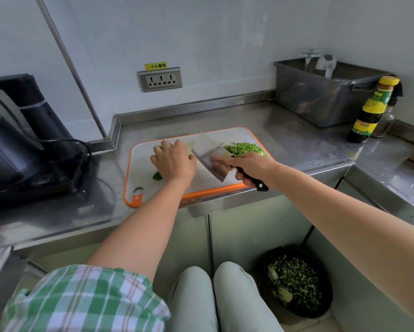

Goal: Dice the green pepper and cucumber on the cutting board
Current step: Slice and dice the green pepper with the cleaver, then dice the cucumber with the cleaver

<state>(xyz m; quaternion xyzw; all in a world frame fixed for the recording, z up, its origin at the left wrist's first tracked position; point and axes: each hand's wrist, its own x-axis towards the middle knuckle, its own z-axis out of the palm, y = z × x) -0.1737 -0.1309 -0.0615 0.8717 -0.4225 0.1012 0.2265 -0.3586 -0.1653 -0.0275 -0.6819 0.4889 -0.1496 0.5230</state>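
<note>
Wall sticker (155,66) reads 小心触电 behind cutting board (141,168)

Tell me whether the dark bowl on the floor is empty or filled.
Not empty: the bowl holds chopped green bits across most of its inside, plus a few larger pieces.

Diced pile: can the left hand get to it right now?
Probably not directly. The cleaver, gripped by the right hand, stands between the left hand and the pile; the hand would have to go over or around the blade.
</note>
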